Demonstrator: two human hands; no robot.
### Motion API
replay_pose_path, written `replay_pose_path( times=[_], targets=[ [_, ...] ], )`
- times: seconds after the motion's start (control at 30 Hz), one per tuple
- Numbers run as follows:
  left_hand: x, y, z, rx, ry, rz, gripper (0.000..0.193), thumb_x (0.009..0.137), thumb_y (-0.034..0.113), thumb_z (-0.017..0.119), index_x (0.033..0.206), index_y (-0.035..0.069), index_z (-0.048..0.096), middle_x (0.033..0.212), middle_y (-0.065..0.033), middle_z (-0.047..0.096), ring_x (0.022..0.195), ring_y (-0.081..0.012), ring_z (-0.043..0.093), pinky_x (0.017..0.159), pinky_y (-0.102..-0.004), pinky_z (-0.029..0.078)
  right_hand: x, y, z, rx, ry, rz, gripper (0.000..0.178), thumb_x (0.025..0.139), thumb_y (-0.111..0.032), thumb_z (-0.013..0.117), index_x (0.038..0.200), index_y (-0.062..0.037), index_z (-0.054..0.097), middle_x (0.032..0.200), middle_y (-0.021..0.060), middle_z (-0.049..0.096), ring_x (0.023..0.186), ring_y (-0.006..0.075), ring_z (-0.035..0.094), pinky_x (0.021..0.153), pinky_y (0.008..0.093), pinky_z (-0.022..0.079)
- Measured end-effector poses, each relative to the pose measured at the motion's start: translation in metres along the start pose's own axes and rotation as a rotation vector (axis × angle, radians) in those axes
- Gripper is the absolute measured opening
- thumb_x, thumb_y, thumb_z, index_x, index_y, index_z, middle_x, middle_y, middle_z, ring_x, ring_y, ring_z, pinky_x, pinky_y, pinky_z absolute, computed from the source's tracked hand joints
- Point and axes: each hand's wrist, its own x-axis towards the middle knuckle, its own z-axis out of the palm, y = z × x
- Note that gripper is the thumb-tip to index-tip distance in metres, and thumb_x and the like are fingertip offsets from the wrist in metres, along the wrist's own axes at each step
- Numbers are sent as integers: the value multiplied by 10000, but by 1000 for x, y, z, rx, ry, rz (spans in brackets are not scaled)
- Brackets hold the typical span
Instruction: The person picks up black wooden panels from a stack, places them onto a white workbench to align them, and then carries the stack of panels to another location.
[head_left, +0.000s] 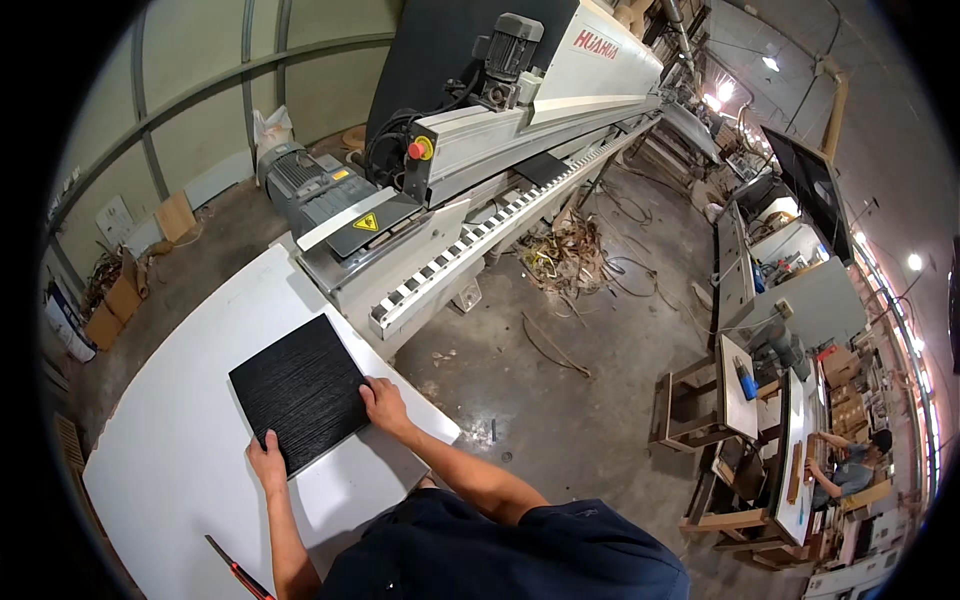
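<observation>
A flat black board [303, 393] with a streaked, wood-grain surface lies over the white tabletop [180, 440] in front of me. My left hand [268, 461] grips its near edge, thumb on top and the other fingers hidden beneath. On the board's right edge, my right hand [387, 405] holds it the same way, thumb over the face. Whether the board rests on the table or is slightly raised, I cannot tell. A red and black utility knife [240, 568] lies on the tabletop beside my left forearm.
Beyond the table runs a long edge-banding machine [560, 110] with a roller conveyor [480, 235], a motor [315, 180] and a red stop button [417, 151]. Another dark panel [541, 169] sits in it. Scrap strips [565, 255] litter the floor. A person [850, 470] works at a bench on the right.
</observation>
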Motion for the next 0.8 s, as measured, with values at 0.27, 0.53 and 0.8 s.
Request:
replay_pose_path(
  times=[0.27,0.53,0.8],
  targets=[
    [-1,1,0,8,1,31,434,895,286,531,1169,-50,543,1164,-256,501,1096,-380,463,975,-417,350,4,0,-6,9,-77,6,365,911,-292,488,1118,-6,579,1056,208,586,1003,377,532,886,420,420],
    [-2,0,1,1,24,14,437,887,302,540,1154,-44,556,1156,-258,507,1095,-382,464,973,-416,353,0,-4,-9,20,-76,1,370,909,-300,496,1119,-7,580,1061,202,585,1005,376,531,887,413,423],
    [-2,2,4,52,53,9,427,878,300,547,1142,-34,568,1130,-260,523,1067,-380,482,955,-419,369,-1,-2,-12,8,-74,8,389,912,-318,497,1135,-8,573,1102,197,574,1026,371,527,901,409,419]
  ],
)
